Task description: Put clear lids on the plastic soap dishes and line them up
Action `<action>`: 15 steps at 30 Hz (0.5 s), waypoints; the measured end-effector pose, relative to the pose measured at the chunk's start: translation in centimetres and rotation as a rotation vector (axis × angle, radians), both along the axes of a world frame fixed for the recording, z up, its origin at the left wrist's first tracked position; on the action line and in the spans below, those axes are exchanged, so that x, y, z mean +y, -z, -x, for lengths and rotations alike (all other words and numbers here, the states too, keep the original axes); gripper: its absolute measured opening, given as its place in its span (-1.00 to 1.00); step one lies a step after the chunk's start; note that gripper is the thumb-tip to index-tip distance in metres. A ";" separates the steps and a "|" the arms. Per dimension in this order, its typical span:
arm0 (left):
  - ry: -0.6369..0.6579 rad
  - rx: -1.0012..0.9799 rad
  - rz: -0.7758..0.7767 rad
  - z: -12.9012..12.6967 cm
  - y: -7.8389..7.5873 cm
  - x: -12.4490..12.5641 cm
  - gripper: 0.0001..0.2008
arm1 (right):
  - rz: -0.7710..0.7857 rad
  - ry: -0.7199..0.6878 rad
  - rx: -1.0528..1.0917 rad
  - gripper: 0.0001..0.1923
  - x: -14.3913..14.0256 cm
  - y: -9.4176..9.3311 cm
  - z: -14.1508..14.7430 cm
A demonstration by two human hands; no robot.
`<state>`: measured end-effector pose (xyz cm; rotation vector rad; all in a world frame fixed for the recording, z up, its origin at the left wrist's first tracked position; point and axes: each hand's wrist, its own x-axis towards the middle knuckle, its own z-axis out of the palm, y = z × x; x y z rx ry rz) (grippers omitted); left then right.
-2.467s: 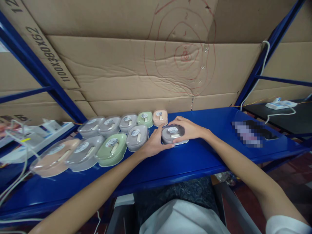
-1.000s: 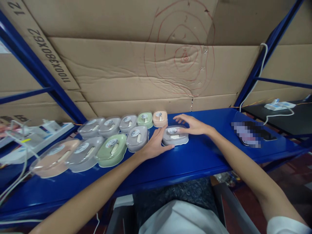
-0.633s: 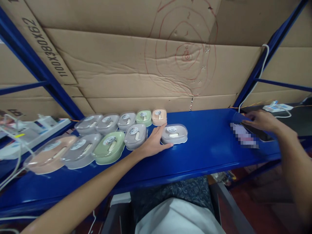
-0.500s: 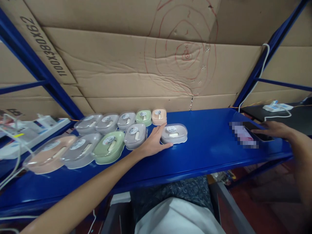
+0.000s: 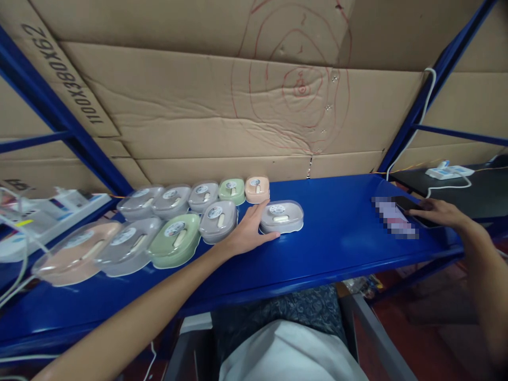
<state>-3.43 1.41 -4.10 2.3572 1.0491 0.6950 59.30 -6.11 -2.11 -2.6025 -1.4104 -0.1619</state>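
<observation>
My left hand [image 5: 249, 228] is open beside a grey oval lidded box [image 5: 282, 217]. Its fingers reach along the box's left side, the thumb stretches past the front, and the hand appears to touch it. The box has a clear cover, a round label and a pale clip. My right hand [image 5: 438, 212], at the far right of the shelf, lies with fingers extended over a dark, flat, phone-like object [image 5: 407, 203], partly hidden under it. Beside that object is a blurred-out flat item [image 5: 392, 217]; its kind cannot be told.
Two rows of similar boxes in grey, green [image 5: 174, 242] and peach [image 5: 257, 189] stand left on the blue shelf [image 5: 329, 233]. A white power strip [image 5: 51, 219] with cables lies at far left. Cardboard [image 5: 190, 106] closes the back; blue posts [image 5: 432, 90] flank it.
The view shifts slightly. My left hand stays by the grey box, and my right hand stays over the dark object with only a slight change of arm position. No box has moved on the shelf.
</observation>
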 end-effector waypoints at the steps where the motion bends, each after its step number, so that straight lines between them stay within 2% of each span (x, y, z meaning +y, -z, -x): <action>1: -0.001 -0.004 0.002 0.0 0.0 0.0 -0.02 | 0.018 0.003 0.039 -0.76 0.0 0.1 -0.2; 3: -0.005 -0.006 0.007 0.0 -0.1 0.0 -0.03 | 0.048 0.008 0.149 -0.74 -0.1 0.2 -0.5; 6: -0.007 0.012 0.004 -0.1 -0.2 -0.1 -0.03 | 0.011 0.040 0.181 -0.67 0.0 0.2 -0.7; 12: -0.002 0.018 -0.020 -0.1 -0.2 -0.1 -0.05 | 0.045 0.045 0.299 -0.63 -0.2 0.0 -1.0; 15: 0.001 0.018 -0.025 -0.1 -0.1 0.0 -0.06 | -0.006 0.038 0.406 -0.65 -0.6 0.1 -2.0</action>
